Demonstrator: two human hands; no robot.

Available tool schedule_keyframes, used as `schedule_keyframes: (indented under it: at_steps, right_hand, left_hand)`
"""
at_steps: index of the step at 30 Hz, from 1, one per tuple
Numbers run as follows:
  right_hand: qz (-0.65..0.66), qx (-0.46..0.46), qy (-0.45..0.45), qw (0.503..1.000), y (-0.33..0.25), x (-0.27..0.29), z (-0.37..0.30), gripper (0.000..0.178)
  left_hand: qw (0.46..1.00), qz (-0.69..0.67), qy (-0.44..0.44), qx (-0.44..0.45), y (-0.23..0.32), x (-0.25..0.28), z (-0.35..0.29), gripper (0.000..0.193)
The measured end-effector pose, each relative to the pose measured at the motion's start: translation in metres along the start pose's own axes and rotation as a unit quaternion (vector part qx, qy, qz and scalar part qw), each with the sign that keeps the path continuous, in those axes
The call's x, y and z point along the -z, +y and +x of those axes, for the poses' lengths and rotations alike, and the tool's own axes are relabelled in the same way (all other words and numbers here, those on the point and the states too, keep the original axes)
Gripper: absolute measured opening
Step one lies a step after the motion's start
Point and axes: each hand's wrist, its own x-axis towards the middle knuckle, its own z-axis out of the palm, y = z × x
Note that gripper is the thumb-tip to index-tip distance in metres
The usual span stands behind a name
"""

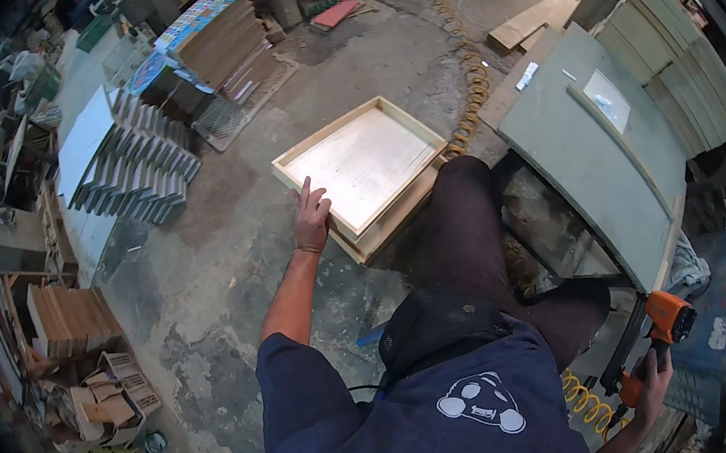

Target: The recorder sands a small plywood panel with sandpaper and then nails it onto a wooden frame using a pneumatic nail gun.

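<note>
A shallow wooden tray (364, 162) with a pale base and a raised rim lies in front of me. Beneath it, partly hidden, is another wooden piece (398, 214). My left hand (312, 217) grips the tray's near left side, its fingers over the rim and its thumb hidden. At the lower right, my right hand (653, 383) is wrapped around the handle of an orange and black nail gun (671, 316), held away from the tray beside the workbench. A yellow coiled air hose (588, 403) hangs near the gun.
To my right stands a grey-green workbench (586, 142) with a wooden strip (618, 142) and stacked panels (672, 67). Stacked white trays (129, 156) and a pile of boards (215, 44) stand at the far left. Another yellow coiled hose (473, 74) crosses the floor beyond the tray.
</note>
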Motion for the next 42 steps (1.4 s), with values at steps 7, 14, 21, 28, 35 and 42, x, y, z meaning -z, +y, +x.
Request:
schedule_keyframes:
  at_steps: [7,14,21,28,35,42]
  right_hand:
    - [-0.020,0.007,0.034,0.999,-0.018,0.000,0.001,0.026]
    - [-0.039,0.017,0.041,0.998,-0.030,-0.008,0.005,0.028]
    - [-0.041,-0.003,0.019,0.999,-0.026,-0.010,0.012,0.030]
    - [-0.052,-0.008,0.064,0.997,-0.018,0.002,0.013,0.025]
    - [-0.060,-0.025,0.088,0.994,-0.016,0.001,0.012,0.028]
    - [-0.068,-0.020,0.069,0.995,-0.021,-0.009,0.020,0.030]
  left_hand:
    - [0.998,0.002,-0.060,-0.010,-0.004,-0.038,-0.038,0.009]
    - [0.977,0.019,-0.202,0.070,-0.015,-0.047,-0.097,0.030]
    - [0.756,-0.148,-0.021,0.638,0.015,-0.110,-0.107,0.061]
    - [0.725,-0.124,-0.021,0.677,0.017,-0.117,-0.096,0.024]
    - [0.737,-0.134,-0.043,0.661,0.020,-0.110,-0.088,0.021]
    - [0.759,-0.087,-0.046,0.644,0.024,-0.120,-0.101,0.026]
